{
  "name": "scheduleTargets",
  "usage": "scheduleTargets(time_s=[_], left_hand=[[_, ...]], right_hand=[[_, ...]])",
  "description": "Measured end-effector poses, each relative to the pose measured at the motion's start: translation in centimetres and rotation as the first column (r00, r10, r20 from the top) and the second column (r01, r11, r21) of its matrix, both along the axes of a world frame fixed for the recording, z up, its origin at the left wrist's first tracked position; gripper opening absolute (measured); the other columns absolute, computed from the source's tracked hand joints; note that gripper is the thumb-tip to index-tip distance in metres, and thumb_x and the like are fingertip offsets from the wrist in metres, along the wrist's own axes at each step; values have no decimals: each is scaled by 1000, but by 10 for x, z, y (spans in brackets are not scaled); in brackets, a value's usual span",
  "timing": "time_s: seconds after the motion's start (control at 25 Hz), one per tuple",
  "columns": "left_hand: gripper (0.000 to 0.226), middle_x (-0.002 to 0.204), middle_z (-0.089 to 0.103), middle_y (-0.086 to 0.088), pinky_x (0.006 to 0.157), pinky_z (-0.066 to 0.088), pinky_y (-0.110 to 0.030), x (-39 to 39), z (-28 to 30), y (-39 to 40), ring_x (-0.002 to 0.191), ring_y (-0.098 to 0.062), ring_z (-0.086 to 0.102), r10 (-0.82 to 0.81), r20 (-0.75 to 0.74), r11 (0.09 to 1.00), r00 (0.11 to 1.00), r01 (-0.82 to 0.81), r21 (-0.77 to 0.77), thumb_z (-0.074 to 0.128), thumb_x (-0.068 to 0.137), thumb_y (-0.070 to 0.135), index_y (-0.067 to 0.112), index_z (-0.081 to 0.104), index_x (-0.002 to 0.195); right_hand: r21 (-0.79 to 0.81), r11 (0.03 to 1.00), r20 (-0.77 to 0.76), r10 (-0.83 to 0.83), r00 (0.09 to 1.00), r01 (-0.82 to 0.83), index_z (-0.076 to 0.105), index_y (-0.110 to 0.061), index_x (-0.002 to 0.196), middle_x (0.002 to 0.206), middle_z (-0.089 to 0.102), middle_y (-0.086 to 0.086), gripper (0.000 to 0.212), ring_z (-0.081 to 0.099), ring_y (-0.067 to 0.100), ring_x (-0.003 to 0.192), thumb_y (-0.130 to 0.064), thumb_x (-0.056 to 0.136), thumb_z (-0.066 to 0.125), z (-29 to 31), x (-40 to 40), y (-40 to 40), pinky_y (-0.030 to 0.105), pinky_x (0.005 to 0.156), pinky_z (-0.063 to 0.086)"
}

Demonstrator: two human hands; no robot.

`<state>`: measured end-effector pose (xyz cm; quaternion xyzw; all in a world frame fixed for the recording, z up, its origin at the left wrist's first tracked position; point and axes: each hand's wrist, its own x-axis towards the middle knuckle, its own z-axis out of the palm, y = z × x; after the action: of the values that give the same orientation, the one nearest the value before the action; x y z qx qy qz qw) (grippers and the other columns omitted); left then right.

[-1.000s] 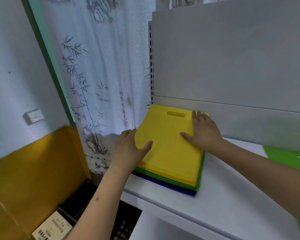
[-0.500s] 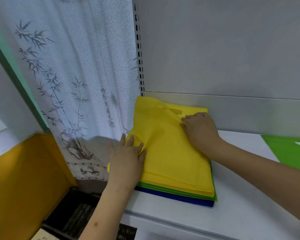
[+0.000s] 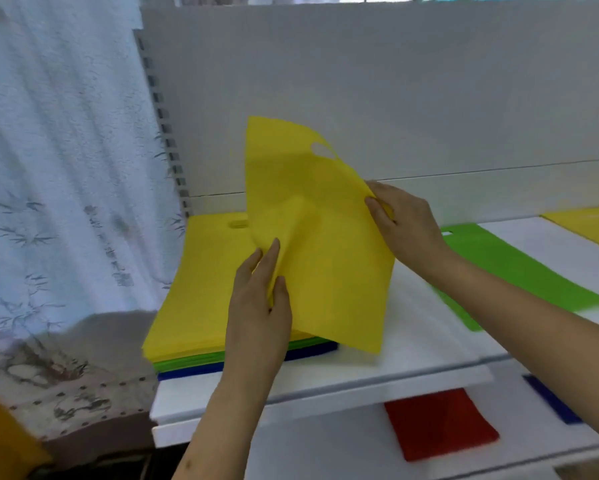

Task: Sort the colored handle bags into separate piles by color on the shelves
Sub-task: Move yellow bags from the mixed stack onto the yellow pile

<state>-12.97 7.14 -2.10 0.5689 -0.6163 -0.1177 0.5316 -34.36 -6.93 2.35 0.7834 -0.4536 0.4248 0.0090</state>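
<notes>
The top yellow bag [image 3: 311, 244] has lifted off the stack [image 3: 194, 299], pinched by the left hand [image 3: 260, 306] and right hand [image 3: 400, 223]. Sorting continues; next it likely travels right to the yellow pile [image 3: 592, 226].

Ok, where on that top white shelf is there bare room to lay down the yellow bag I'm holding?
Bare white shelf lies between the mixed yellow-green-blue stack and the flat green bag. More shows between that green bag and the yellow bag at far right. The left end is crowded: both hands and the lifted yellow bag cover it.
</notes>
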Motion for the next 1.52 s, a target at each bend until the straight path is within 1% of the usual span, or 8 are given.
scheduleTargets(time_s=[0.28,0.4,0.52,0.72,0.96,1.12,1.36,1.52], left_hand=[[48,149,35,5,99,30,-14,-162,-5,-7,131,-3,36,-286,-5,957,958,286,42,45,102,23,37,36,147],[49,148,37,1,106,36,-29,-232,-13,-15,134,-11,37,-338,-2,940,941,337,44,48,100,24,36,37,146],[51,148,35,0,109,35,-33,-327,-19,-23,135,-15,37,-377,-7,923,926,376,84,52,98,23,36,39,146],[54,148,35,-4,113,32,-38,-451,-28,-49,136,-19,36,-392,2,907,920,386,168,54,97,22,33,38,147],[60,149,30,-5,112,32,-39,-537,-37,-105,135,-24,32,-376,53,899,925,351,261,51,95,18,34,31,149],[64,153,19,-6,108,29,-39,-575,-47,-150,133,-29,21,-369,216,896,904,285,339,45,95,18,37,22,151],[75,157,0,-2,112,22,-41,-625,-58,-180,139,-31,10,-447,469,826,762,150,544,49,88,59,40,12,151],[109,157,-23,0,117,11,-49,-649,-58,-187,145,-35,-11,-463,501,766,731,46,641,60,69,76,46,-6,150]], right_hand=[[18,923,-88,-380,921,383,41,-18,145,148,43,7,47,40,26,135,-37,103,34,1,-194,49,36,109,31],[10,884,-140,-461,876,467,37,-21,147,151,38,6,47,36,25,136,-38,103,32,-7,-271,60,35,107,32],[1,854,-176,-513,840,521,36,-23,147,152,36,4,47,35,25,136,-37,103,33,-11,-368,59,36,106,35],[65,835,-230,-520,822,547,35,-22,148,154,33,5,47,32,27,138,-37,103,34,-16,-491,29,40,108,34],[147,828,-275,-492,826,541,37,-18,146,155,30,7,47,28,28,139,-34,103,36,-36,-570,-47,40,108,33],[213,821,-294,-463,836,530,34,-10,147,157,23,10,53,23,30,142,-34,101,43,-54,-609,-118,38,114,23],[447,747,-420,-312,852,493,16,-14,153,161,5,11,79,12,29,146,-40,91,60,-79,-643,-216,38,117,16],[515,674,-490,-275,827,529,21,-12,151,155,23,14,83,27,33,140,-54,89,56,-97,-663,-243,42,112,29]])
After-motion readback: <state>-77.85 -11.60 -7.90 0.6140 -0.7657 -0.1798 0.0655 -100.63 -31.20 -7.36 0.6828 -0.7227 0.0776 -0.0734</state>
